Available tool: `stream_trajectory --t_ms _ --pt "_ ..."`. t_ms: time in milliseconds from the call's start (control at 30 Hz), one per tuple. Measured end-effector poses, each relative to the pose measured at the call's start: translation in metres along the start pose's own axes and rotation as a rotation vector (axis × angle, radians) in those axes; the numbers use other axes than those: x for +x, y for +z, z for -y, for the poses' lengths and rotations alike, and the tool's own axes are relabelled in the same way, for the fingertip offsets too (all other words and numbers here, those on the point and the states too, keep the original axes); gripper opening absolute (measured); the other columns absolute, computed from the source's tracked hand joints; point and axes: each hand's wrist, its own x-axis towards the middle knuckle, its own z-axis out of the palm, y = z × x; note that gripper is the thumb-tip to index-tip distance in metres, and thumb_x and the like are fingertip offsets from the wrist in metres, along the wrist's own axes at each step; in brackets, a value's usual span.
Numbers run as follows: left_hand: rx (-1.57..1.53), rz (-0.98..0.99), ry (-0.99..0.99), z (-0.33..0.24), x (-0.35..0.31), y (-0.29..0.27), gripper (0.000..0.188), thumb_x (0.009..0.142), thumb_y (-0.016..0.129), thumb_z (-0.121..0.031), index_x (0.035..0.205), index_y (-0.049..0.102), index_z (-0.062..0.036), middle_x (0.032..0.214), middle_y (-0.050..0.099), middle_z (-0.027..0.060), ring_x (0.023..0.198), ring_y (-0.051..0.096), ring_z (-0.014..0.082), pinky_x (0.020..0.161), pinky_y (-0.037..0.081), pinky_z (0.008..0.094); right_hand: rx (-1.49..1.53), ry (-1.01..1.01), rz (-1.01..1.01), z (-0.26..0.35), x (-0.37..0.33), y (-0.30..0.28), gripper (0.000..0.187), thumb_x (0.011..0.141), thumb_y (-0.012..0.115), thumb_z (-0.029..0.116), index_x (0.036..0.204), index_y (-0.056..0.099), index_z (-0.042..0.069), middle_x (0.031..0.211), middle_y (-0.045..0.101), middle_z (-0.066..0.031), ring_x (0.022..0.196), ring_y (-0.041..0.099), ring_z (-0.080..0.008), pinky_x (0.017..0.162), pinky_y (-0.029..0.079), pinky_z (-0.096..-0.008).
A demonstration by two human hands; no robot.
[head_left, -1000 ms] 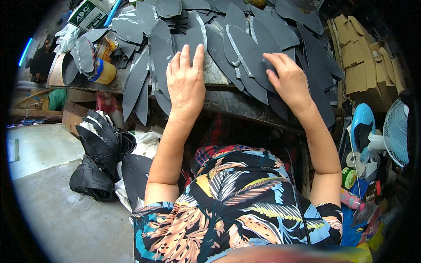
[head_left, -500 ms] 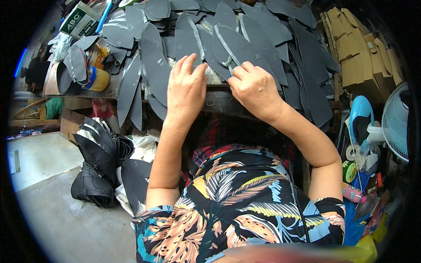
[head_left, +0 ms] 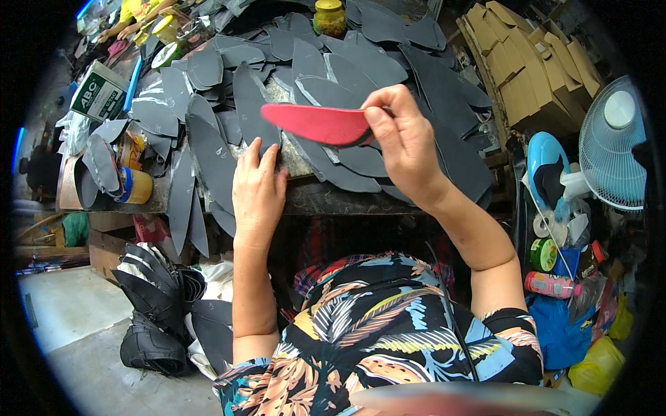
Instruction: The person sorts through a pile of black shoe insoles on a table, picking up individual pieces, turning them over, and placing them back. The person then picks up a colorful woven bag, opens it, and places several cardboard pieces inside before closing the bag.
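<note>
"What's held?"
"Mid-frame, I see the right hand [head_left: 408,147] pinching a red leaf-shaped piece [head_left: 316,125]; the left hand [head_left: 257,196], fingers slightly apart, is at a dark-grey leaf-shaped sheet [head_left: 251,104]."
"Any writing?"
"Large lettering on a green-and-white box [head_left: 100,93], upper left."

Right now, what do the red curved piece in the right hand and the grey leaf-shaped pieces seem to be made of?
Red curved piece: perhaps fabric or foam, matte; its face shows no glints, any weave is unclear.
Grey leaf-shaped pieces: probably foam or rubber sheet, matte; thin, flat, evenly coloured.
</note>
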Motion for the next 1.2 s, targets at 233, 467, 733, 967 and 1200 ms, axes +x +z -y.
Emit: stream_trajectory --t_ms 233,467,733,967,1200 --pt "-0.813 -0.085 -0.182 -0.012 -0.01 -0.016 0.047 0.102 0.052 -0.039 0.128 0.06 0.0 0.12 0.062 0.0185 0.102 0.063 0.0281 0.084 0.053 0.0369 -0.035 -0.353 -0.123 0.01 -0.005 -0.03 0.009 0.104 0.049 0.009 0.109 0.047 0.002 0.105 0.071 -0.0198 0.077 0.067 -0.0112 0.067 0.056 -0.0253" --pt "-1.543 0.205 -0.468 -0.033 -0.014 0.001 0.057 0.098 0.056 -0.014 0.148 0.033 -0.0012 0.117 0.064 0.0107 0.089 0.066 0.0126 0.063 0.057 0.024 -0.262 -0.419 0.554 0.002 -0.052 -0.006 0.024 0.085 0.073 0.023 0.099 0.064 0.006 0.112 0.07 -0.0164 0.094 0.071 -0.0322 0.08 0.058 -0.0393" --pt "-1.257 0.145 -0.373 -0.023 -0.008 0.006 0.079 0.09 0.061 0.004 0.156 0.017 -0.0023 0.11 0.065 0.0106 0.08 0.062 0.0076 0.063 0.051 0.0199 -0.862 -0.046 0.337 -0.038 -0.026 -0.037 0.06 0.078 0.077 0.017 0.134 0.056 0.012 0.123 0.063 -0.0117 0.115 0.058 -0.0316 0.094 0.051 -0.0415" --pt "-0.93 0.145 -0.404 -0.022 -0.008 0.015 0.087 0.09 0.064 0.004 0.157 0.011 -0.0057 0.097 0.064 0.0109 0.073 0.062 0.0092 0.063 0.052 0.0233 -0.625 0.181 0.349 -0.04 -0.033 -0.043 0.065 0.076 0.077 0.004 0.136 0.055 0.016 0.102 0.058 -0.0102 0.077 0.063 -0.0224 0.075 0.056 -0.0347" --pt "-0.598 0.106 -0.295 -0.028 -0.013 0.005 0.085 0.085 0.072 -0.004 0.154 0.022 -0.0022 0.076 0.054 0.0098 0.062 0.054 0.0201 0.062 0.048 0.0333 -0.456 0.142 0.278 -0.043 -0.047 -0.042 0.065 0.076 0.075 -0.001 0.136 0.056 0.013 0.107 0.058 -0.0069 0.07 0.057 -0.0132 0.067 0.051 -0.027"
